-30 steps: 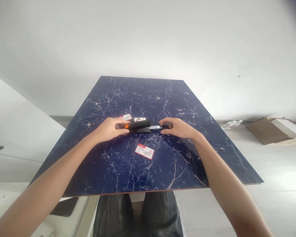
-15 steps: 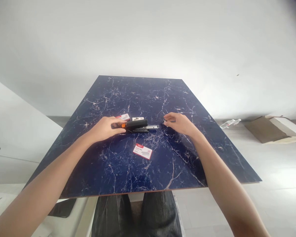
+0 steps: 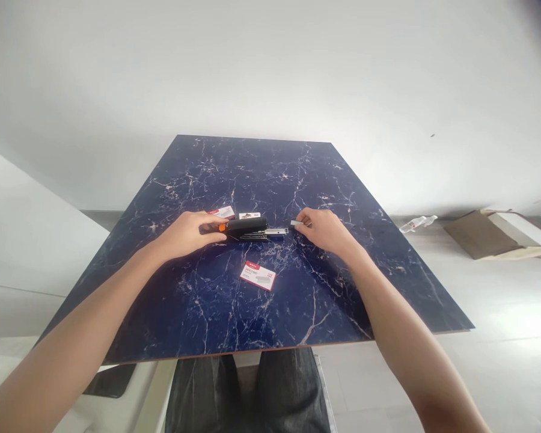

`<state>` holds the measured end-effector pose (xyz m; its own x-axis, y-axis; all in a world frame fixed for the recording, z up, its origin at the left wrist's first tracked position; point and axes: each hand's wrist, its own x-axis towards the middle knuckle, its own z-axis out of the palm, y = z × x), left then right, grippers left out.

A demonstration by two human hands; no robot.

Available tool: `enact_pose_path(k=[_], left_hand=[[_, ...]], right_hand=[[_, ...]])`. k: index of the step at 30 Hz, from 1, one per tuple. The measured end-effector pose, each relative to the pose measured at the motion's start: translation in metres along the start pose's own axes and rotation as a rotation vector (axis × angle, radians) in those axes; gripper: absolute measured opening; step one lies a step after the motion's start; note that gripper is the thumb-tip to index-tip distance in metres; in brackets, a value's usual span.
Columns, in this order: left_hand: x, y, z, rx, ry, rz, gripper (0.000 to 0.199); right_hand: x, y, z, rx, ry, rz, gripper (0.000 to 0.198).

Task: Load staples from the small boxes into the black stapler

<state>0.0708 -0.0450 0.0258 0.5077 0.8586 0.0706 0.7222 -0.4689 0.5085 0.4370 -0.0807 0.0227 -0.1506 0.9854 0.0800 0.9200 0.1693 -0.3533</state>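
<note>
A black stapler (image 3: 247, 226) with an orange part lies on the blue marbled table, its metal staple tray (image 3: 277, 231) sticking out to the right. My left hand (image 3: 193, 231) is closed around the stapler's left end. Just right of the tray, my right hand (image 3: 322, 228) pinches a small silvery strip of staples (image 3: 296, 223) between thumb and fingers, apart from the stapler. In front of the stapler lies a white and red staple box (image 3: 258, 276). Behind it are another red and white box (image 3: 222, 212) and a small white box (image 3: 249, 215), both partly hidden.
The table (image 3: 256, 162) stands against a white wall. On the floor to the right are an open cardboard box (image 3: 487, 234) and a clear plastic bottle (image 3: 418, 224). A dark flat object (image 3: 111, 380) rests on a pale surface below the table's left front.
My right hand has turned slightly, and the strip in its fingers now shows plainly, pointing left towards the tray. My left hand still holds the stapler. The view has shifted a little.
</note>
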Motion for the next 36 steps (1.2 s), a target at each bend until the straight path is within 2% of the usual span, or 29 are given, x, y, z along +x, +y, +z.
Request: enact_pose_path(k=[3, 8, 11, 14, 20, 27, 36], left_hand=[[0.000, 0.002, 0.000, 0.010, 0.001, -0.005, 0.050], [0.000, 0.001, -0.001, 0.004, 0.001, 0.017, 0.050], [0.000, 0.000, 0.000, 0.002, -0.001, 0.016, 0.051], [-0.001, 0.000, 0.001, -0.006, -0.008, 0.020, 0.049], [0.000, 0.001, 0.002, -0.022, -0.011, 0.032, 0.046], [0.000, 0.002, 0.002, -0.030, -0.014, 0.023, 0.045], [0.000, 0.004, 0.001, -0.063, -0.031, 0.009, 0.047]], right_hand=[[0.002, 0.003, -0.004, 0.215, 0.007, 0.081, 0.010], [0.004, 0.001, -0.004, 0.521, -0.029, 0.196, 0.019], [0.002, -0.005, -0.002, 0.630, 0.006, 0.189, 0.024], [-0.001, -0.014, 0.000, 0.693, 0.007, 0.102, 0.022], [-0.006, -0.029, 0.006, 0.566, 0.029, -0.015, 0.008], [-0.006, -0.028, 0.012, 0.485, 0.041, -0.050, 0.005], [-0.013, -0.038, -0.001, 0.301, 0.011, -0.193, 0.005]])
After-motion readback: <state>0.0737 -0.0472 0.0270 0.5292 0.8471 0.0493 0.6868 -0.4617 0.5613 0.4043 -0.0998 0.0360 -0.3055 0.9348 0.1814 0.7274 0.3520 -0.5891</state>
